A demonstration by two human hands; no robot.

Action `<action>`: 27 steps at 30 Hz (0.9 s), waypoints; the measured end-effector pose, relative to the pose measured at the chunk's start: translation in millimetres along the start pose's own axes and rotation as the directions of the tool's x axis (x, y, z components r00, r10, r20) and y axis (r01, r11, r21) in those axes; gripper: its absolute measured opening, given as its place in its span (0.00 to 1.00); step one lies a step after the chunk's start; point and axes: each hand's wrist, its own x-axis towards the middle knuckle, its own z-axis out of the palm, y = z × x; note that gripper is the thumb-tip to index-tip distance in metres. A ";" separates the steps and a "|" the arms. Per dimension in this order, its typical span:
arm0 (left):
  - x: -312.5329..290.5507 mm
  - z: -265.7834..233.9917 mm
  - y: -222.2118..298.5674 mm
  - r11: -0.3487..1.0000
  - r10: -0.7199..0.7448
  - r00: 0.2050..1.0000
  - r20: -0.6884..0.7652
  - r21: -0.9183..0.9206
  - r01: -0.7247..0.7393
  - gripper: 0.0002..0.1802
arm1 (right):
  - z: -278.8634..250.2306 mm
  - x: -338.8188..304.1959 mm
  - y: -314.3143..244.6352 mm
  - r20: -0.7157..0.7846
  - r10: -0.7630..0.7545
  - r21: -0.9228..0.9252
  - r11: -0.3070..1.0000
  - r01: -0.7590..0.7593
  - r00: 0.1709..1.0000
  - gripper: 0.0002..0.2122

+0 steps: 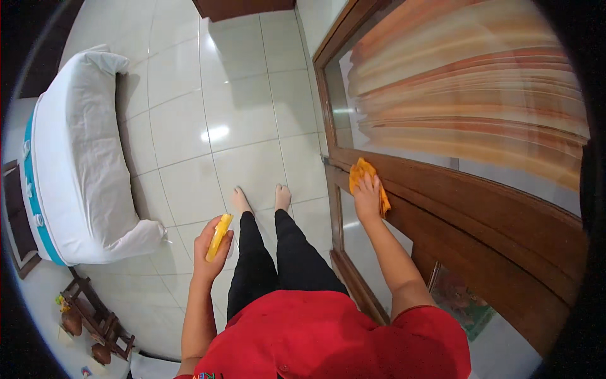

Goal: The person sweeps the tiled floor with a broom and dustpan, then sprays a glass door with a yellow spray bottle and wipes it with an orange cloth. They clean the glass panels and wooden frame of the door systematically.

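My left hand (207,251), held out in front at the left, is wrapped round what looks like a spray bottle with a yellow head (218,238). Most of the bottle's body is hidden below the hand, with a pale bit showing beside it. At the right, my right hand (367,197) holds an orange cloth (362,172) against the brown wooden frame (404,169) of a glazed double door or window. The fingers lie over the cloth, which sticks out past them on both sides. Orange and cream striped curtains (467,95) hang behind the far glass pane.
Pale glossy tiles (246,114) cover the floor under my bare feet (282,197). To the left is a bed with a white cover (88,158) and a teal band. A dark wooden rack (95,309) and brown pots (71,322) stand at the lower left. A picture (464,300) shows near the frame.
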 end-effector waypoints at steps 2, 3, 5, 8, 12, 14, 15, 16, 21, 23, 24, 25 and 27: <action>-2.1 -0.6 14.1 0.999 0.034 0.999 0.000 0.017 -0.034 0.17 | 43.4 -11.1 2.4 -0.034 -0.059 -0.067 0.996 0.057 0.998 0.10; -6.7 -1.5 19.0 0.999 0.042 0.999 -0.007 0.012 -0.041 0.17 | 52.8 -16.9 1.7 0.030 -0.065 -0.085 0.994 0.067 0.997 0.10; -14.4 -1.4 31.1 0.998 0.067 0.997 -0.026 -0.001 -0.068 0.16 | 50.6 -18.5 1.3 0.156 -0.067 -0.115 0.990 0.086 0.985 0.10; -17.2 -3.1 45.8 0.991 0.133 0.989 -0.061 -0.012 -0.134 0.16 | -26.1 3.4 6.5 0.214 0.078 -0.002 0.997 -0.080 0.974 0.11; -28.6 -0.9 66.7 0.978 0.165 0.984 -0.063 -0.119 -0.172 0.16 | -111.5 0.6 20.8 -0.347 0.207 0.237 0.963 -0.128 0.915 0.12; -30.1 -0.5 75.0 0.967 0.193 0.979 -0.062 -0.159 -0.201 0.16 | -151.4 -10.6 22.5 -0.420 0.240 0.341 0.935 -0.093 0.875 0.13; -30.8 -3.0 78.8 0.959 0.213 0.976 -0.050 -0.180 -0.219 0.17 | -172.2 -18.7 20.6 -0.450 0.249 0.386 0.920 -0.065 0.857 0.13; -30.2 -4.2 80.8 0.951 0.236 0.970 -0.049 -0.193 -0.241 0.17 | -188.8 -25.1 18.9 -0.449 0.270 0.397 0.914 -0.081 0.852 0.17; -28.5 -11.1 95.4 0.909 0.335 0.941 -0.045 -0.247 -0.335 0.17 | -234.3 -41.3 9.6 -0.408 0.424 0.702 0.712 -0.020 0.809 0.22; -18.4 -19.0 103.3 0.897 0.352 0.935 -0.043 -0.271 -0.350 0.17 | -258.6 -37.0 4.2 -0.428 0.475 0.775 0.630 0.043 0.769 0.22; -11.4 -23.6 106.2 0.888 0.362 0.931 -0.049 -0.284 -0.361 0.17 | -271.1 -30.1 6.7 -0.428 0.469 0.801 0.592 0.084 0.772 0.22; 0.5 -28.0 108.7 0.881 0.372 0.927 -0.047 -0.297 -0.369 0.17 | -276.6 -16.1 9.3 -0.452 0.501 0.822 0.555 0.127 0.738 0.22; 28.5 -39.3 119.3 0.873 0.399 0.917 -0.026 -0.296 -0.388 0.17 | -289.8 18.7 17.2 -0.493 0.565 0.849 0.481 0.221 0.662 0.22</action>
